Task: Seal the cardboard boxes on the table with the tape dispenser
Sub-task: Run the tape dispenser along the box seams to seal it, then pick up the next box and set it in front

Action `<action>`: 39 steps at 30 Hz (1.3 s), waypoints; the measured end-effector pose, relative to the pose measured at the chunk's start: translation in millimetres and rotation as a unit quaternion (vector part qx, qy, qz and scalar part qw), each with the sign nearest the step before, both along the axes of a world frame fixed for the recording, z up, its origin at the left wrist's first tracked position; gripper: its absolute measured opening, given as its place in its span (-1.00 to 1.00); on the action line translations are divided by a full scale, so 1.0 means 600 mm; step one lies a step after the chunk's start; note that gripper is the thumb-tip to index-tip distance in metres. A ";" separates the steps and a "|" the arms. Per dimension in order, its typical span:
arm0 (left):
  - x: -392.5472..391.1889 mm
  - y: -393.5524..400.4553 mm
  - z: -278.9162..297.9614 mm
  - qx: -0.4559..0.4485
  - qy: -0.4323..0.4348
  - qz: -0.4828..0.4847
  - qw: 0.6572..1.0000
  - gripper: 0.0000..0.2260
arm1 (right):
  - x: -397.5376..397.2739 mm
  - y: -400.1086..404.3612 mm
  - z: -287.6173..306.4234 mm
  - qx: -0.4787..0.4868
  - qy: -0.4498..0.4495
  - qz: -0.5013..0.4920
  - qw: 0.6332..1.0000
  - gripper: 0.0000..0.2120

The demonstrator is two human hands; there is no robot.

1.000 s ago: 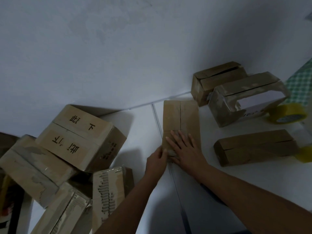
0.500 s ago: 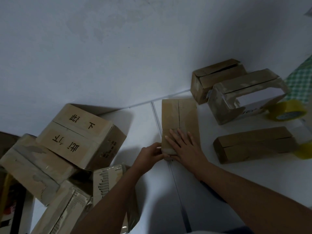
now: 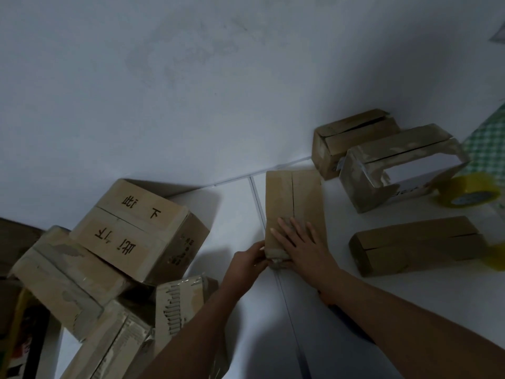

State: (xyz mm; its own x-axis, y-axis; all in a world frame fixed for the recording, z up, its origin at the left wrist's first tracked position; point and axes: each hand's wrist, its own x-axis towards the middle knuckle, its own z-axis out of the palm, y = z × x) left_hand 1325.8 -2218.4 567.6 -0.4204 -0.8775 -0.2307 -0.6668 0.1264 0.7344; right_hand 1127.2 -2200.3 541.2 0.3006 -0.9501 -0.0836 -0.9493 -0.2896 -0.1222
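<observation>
A flat brown cardboard box [image 3: 293, 198] lies on the white table [image 3: 232, 214], its centre seam pointing away from me. My right hand [image 3: 300, 244] presses flat on the box's near end, fingers straight. My left hand [image 3: 248, 265] grips the box's near left corner, where a strip of clear tape wraps over the edge. A yellow tape roll [image 3: 468, 188] sits at the far right. No tape dispenser is in either hand.
Three more cardboard boxes stand on the right: a long one [image 3: 415, 244], a torn one with a white inside [image 3: 401, 165], and one against the wall [image 3: 352, 140]. A heap of larger boxes [image 3: 131, 231] fills the left. A second yellow roll [image 3: 496, 257] peeks in at the right edge.
My left hand shifted left from the box's near end to its left corner and closed on it. My right hand stayed flat on the box.
</observation>
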 end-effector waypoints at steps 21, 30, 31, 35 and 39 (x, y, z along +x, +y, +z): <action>-0.089 -0.022 0.013 -0.150 -0.283 -0.135 0.938 -0.47 | -0.032 0.006 0.098 0.284 -0.503 -0.296 0.761 -0.48; -0.031 -0.083 0.026 -0.110 -0.395 -0.064 0.910 -0.39 | -0.082 0.033 0.094 0.215 -0.459 -0.318 0.802 -0.58; -0.034 -0.086 0.031 -0.100 -0.386 -0.060 0.915 -0.41 | -0.087 0.043 0.091 0.196 -0.455 -0.314 0.810 -0.61; -0.057 -0.064 0.039 -0.143 -0.312 -0.087 0.935 -0.50 | -0.118 0.115 0.070 0.115 -0.390 -0.295 0.865 -0.87; -0.074 -0.009 0.024 -0.142 -0.252 -0.126 0.949 -0.59 | -0.132 0.215 0.056 0.177 -0.163 -0.291 0.926 -0.66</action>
